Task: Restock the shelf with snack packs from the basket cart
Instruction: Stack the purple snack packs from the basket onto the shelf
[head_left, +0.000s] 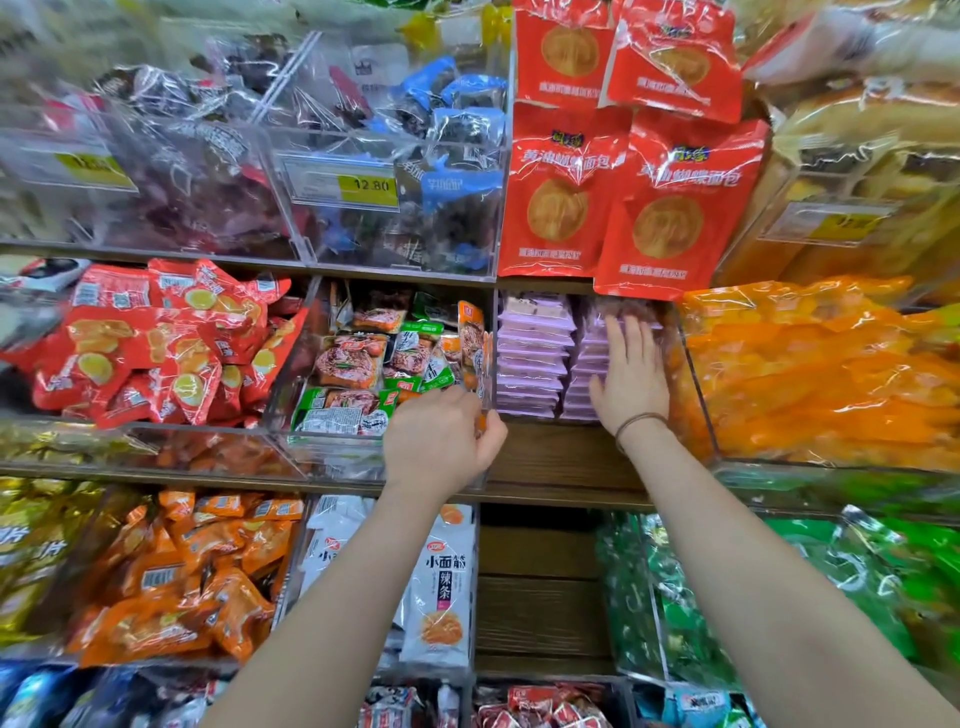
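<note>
Pressing flat on the purple snack packs (535, 358), the right hand (631, 379) lies with fingers straight and slightly spread, pointing to 12 o'clock, its palm over the right-hand one of the two stacks in the middle shelf compartment. The packs lie flat, one on another, with their long axis running from 9 to 3 o'clock, square across the line of the fingers. The bulk of both stacks sits toward 9 o'clock from that palm. The left hand (447, 441) is at about 8 o'clock from the stacks and just beside them. Its fingers are curled round the front corner of the clear bin (311, 410) next door; whether they also pinch a small orange pack there I cannot tell. The right hand is plainly the nearer one, so any squaring or pushing back of the stacks would likely fall to it, driving toward 12 o'clock. The basket cart is out of view.
</note>
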